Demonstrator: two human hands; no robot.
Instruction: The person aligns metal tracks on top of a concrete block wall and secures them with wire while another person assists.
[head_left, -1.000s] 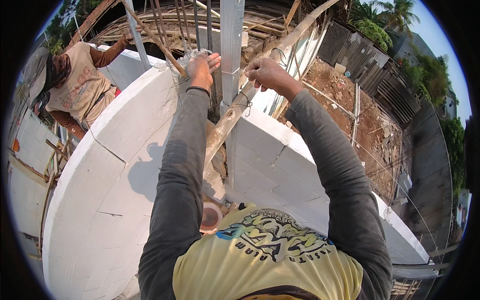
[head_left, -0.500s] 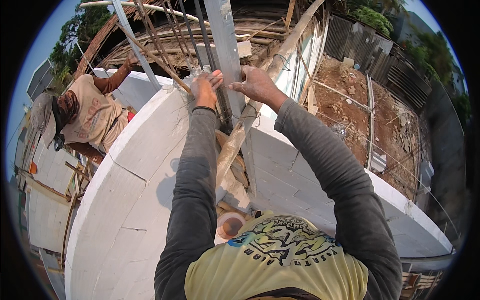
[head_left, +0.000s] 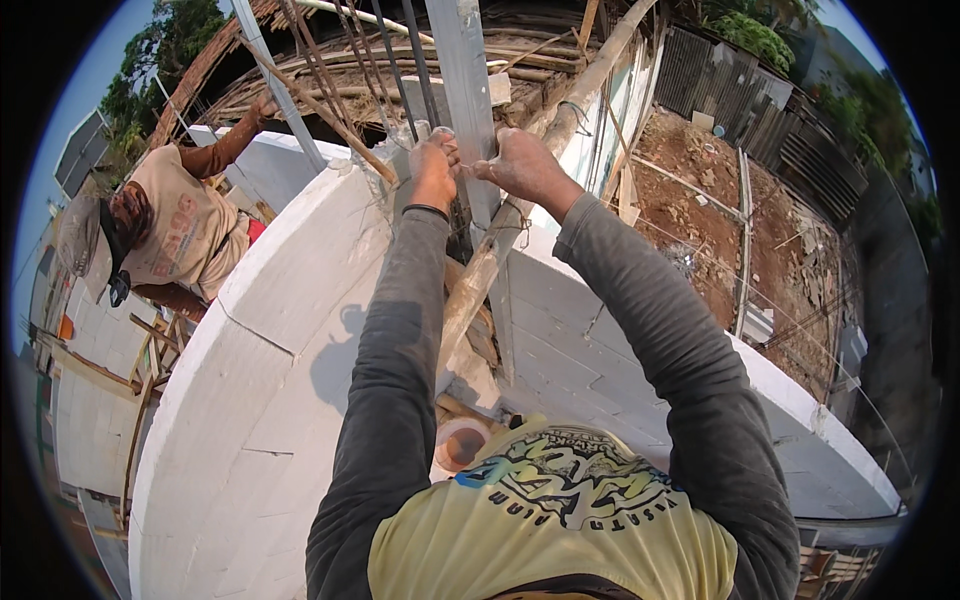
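Note:
Both my arms reach up to a grey metal channel post [head_left: 463, 70] standing where two white block walls meet. On its left side my left hand [head_left: 435, 167] is closed, fingers curled near the post's edge and the dark rebar [head_left: 424, 85] beside it. My right hand [head_left: 527, 172] is on the other side, its thumb and fingertips pinched together close to the left hand's. Something thin seems to lie between the fingertips, too small to name. Below the hands a round wooden pole [head_left: 478, 275] slants past the post, with wire tied round it.
The curved white block wall [head_left: 250, 330] rises at left, another block wall [head_left: 590, 345] at right. A co-worker [head_left: 190, 220] stands beyond the left wall, one hand at a slanted metal post [head_left: 280, 85]. A round container [head_left: 462, 442] sits below me. Bare soil [head_left: 690, 230] lies beyond the right wall.
My left hand's fingers, stretched out before, have curled in. The view has shifted slightly, so the post and both hands appear a little farther right. The right hand keeps its pinch.

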